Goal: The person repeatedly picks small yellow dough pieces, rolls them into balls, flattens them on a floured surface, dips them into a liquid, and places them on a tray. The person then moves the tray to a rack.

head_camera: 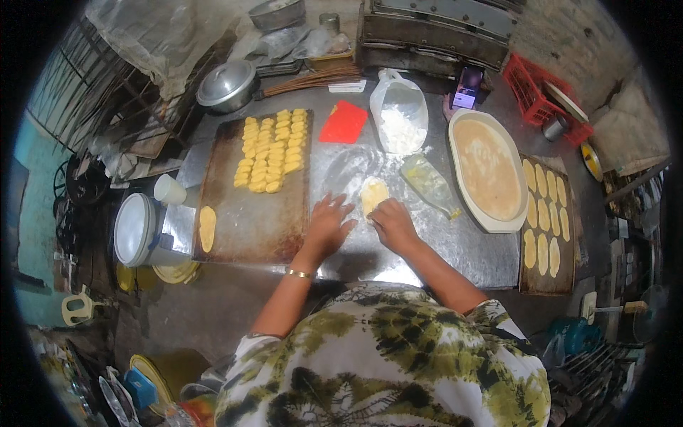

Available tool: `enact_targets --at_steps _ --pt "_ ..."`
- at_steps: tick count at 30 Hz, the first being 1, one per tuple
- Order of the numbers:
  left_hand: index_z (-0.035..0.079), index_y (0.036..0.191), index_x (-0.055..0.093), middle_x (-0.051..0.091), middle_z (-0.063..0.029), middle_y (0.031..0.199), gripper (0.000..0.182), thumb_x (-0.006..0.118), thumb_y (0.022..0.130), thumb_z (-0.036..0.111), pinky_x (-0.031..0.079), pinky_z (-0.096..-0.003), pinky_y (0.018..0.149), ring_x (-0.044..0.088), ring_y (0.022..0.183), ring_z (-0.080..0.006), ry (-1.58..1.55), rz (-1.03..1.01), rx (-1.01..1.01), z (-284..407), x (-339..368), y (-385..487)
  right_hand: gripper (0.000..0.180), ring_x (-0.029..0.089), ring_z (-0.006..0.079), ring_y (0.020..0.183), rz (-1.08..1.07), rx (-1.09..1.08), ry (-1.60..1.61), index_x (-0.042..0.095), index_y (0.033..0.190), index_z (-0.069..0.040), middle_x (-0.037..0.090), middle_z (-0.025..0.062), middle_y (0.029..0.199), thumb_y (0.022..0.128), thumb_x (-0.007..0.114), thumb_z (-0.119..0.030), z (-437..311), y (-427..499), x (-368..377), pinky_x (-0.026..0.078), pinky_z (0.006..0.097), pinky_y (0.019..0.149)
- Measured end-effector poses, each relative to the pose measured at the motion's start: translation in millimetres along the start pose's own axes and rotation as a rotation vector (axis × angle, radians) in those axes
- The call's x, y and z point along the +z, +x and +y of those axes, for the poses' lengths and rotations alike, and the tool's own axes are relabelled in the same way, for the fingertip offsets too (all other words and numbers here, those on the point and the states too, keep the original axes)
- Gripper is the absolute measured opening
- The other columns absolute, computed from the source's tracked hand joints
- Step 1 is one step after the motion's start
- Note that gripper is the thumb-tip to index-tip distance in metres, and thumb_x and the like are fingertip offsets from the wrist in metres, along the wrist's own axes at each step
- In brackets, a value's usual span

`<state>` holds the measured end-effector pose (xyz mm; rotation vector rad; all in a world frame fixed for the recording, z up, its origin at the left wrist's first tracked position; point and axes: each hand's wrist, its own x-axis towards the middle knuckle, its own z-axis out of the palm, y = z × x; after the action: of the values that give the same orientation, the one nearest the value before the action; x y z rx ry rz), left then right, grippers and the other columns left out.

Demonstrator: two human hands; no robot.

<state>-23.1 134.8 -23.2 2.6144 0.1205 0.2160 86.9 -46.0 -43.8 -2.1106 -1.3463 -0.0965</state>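
On the floured metal tabletop point(347, 256) before me lies a flattened oval of yellow dough point(374, 191). My right hand point(394, 224) has its fingers curled on the near end of this dough. To the left, my left hand point(328, 221) rests palm down with fingers apart, holding nothing, beside the right edge of a baking tray point(251, 229). Rows of small yellow dough pieces point(272, 152) fill the far part of that tray, and one flattened dough oval point(207, 228) lies at its near left. A clear bottle point(429, 184) lies on its side right of the dough.
Behind the dough are a red plastic scraper point(344, 121) and a cut plastic jug of flour point(400, 128). Rightward stand an oval basin point(488, 165) with a light-brown coating and a tray of dough ovals point(543, 285). A lidded pot point(227, 85), phone point(468, 88) and red crate point(539, 96) sit farther back.
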Motion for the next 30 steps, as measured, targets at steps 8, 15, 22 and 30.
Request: enact_targets --at_steps 8,15,22,30 --pt "0.013 0.110 0.066 0.053 -0.0132 0.133 0.028 0.065 0.084 0.024 0.024 -0.0532 0.109 0.032 0.134 -0.0430 -0.015 0.033 0.173 -1.6 25.4 35.4 0.013 0.053 0.0331 0.095 -0.007 0.362 0.351 0.066 0.088 -0.004 0.060 0.0140 0.093 0.076 0.068 -0.010 16.7 21.9 -12.3 0.043 0.0405 0.085" --pt "0.011 0.095 0.071 0.053 -0.0145 0.133 0.019 0.065 0.083 0.024 0.020 -0.0559 0.110 0.030 0.135 -0.0409 -0.136 -0.003 0.119 -16.4 21.4 42.9 0.019 0.050 0.0317 0.102 -0.047 0.059 0.033 0.065 0.087 -0.007 0.057 0.0117 0.096 0.071 0.074 -0.011 7.0 12.2 -16.9 0.041 0.0393 0.088" --pt "0.012 0.094 0.070 0.055 -0.0105 0.129 0.016 0.066 0.082 0.021 0.025 -0.0524 0.108 0.034 0.133 -0.0401 -0.093 0.023 0.200 -16.4 24.1 45.0 0.025 0.050 0.0330 0.103 -0.114 0.204 0.230 0.063 0.092 -0.006 0.056 0.0131 0.104 0.069 0.073 -0.010 21.8 23.1 -15.1 0.041 0.0397 0.090" --pt "0.008 0.101 0.066 0.056 -0.0139 0.125 0.021 0.062 0.085 0.020 0.024 -0.0511 0.108 0.036 0.131 -0.0391 -0.189 0.096 0.199 -12.9 17.0 74.4 0.029 0.056 0.0361 0.105 -0.154 0.277 0.103 0.064 0.101 -0.006 0.064 0.0163 0.103 0.074 0.070 -0.013 19.2 50.5 -18.0 0.046 0.0436 0.088"
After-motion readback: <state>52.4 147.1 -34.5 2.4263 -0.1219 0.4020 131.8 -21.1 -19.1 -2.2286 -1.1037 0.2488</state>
